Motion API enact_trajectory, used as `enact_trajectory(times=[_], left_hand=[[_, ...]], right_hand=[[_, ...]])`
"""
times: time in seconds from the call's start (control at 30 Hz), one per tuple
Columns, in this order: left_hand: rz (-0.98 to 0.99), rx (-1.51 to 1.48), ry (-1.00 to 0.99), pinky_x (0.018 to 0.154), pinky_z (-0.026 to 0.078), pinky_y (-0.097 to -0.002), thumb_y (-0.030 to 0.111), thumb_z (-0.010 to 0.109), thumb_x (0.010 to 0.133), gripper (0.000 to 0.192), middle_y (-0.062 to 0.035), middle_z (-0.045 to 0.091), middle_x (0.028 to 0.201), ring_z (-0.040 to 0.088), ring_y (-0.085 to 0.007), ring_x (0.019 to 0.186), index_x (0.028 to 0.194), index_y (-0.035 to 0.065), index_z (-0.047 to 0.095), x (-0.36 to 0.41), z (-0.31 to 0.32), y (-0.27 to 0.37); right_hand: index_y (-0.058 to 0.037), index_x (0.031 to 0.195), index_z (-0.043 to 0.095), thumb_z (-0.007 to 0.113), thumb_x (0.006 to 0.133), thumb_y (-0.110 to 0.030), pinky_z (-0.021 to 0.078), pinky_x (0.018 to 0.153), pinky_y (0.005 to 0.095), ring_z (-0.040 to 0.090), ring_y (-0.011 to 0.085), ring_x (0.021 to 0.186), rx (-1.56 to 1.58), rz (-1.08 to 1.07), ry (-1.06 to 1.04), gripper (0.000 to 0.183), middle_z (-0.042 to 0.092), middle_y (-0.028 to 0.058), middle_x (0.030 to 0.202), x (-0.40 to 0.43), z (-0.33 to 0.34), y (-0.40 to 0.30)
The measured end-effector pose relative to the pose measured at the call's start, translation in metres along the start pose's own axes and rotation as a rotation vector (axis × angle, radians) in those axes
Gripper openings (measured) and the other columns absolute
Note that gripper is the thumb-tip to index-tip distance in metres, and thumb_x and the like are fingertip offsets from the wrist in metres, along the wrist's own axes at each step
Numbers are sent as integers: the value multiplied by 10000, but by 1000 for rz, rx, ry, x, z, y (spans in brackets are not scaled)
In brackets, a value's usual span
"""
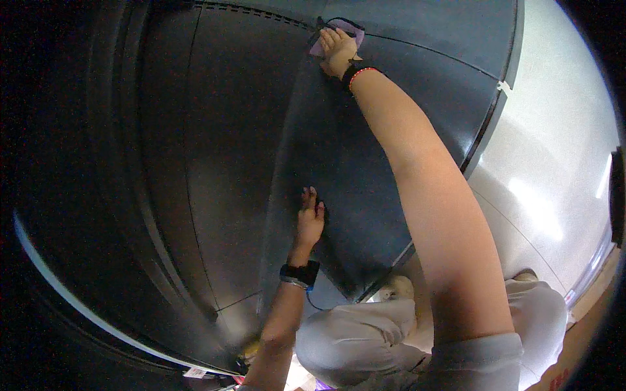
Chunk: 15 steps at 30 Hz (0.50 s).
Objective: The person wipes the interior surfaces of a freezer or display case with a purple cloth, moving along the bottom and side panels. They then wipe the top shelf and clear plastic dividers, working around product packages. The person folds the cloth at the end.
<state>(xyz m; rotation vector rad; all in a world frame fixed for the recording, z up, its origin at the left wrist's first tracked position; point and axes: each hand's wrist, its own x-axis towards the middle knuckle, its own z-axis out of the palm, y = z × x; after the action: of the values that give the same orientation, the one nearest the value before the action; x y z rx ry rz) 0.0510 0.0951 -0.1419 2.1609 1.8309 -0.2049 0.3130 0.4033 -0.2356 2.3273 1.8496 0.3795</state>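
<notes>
Near the top of the view my right hand point(338, 51) lies flat on a purple cloth point(361, 36) with a dark edge, pressing it to a dark, smooth surface point(342, 146). The cloth sits at a thin seam point(420, 46) that crosses this surface. Lower down, my left hand point(310, 225) is at the same dark surface with its fingers forward and nothing in it. Whether its palm touches the surface is hard to tell. A black band point(299, 274) circles the left wrist; a dark band with red beads point(359, 77) is on the right.
Glossy light floor tiles point(552, 146) run along the right, past the dark surface's edge point(484, 132). A cardboard box point(589, 322) stands at the lower right. My bent knees point(352, 337) are close below. A thin cable point(313, 302) hangs by the left wrist.
</notes>
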Motion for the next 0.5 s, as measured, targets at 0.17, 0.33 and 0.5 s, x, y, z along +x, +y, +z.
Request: enact_trajectory(times=[0.17,0.33,0.5], left_hand=[[156,20,-69,1086,238,-400,220,406,946,492,-232,235,1437,217,-383,1333,1387,38,286,25,47,38],[20,86,-8,1077,254,-413,229,390,945,490,-256,253,1419,241,-393,1319,1363,-14,305,12,-1,7],[56,76,-104,1073,262,-419,239,379,947,488,-260,266,1412,260,-403,1308,1351,-29,320,21,1,25]], right_hand=[[-82,1440,168,330,910,-491,50,1125,327,53,167,1397,-339,147,-34,689,82,34,1520,-11,104,66],[-72,1441,142,330,934,-419,59,1129,318,52,179,1398,346,-175,-206,642,74,58,1519,-71,-33,101],[-65,1439,139,313,940,-419,58,1133,323,60,189,1397,359,-110,-277,635,74,62,1518,-109,-6,147]])
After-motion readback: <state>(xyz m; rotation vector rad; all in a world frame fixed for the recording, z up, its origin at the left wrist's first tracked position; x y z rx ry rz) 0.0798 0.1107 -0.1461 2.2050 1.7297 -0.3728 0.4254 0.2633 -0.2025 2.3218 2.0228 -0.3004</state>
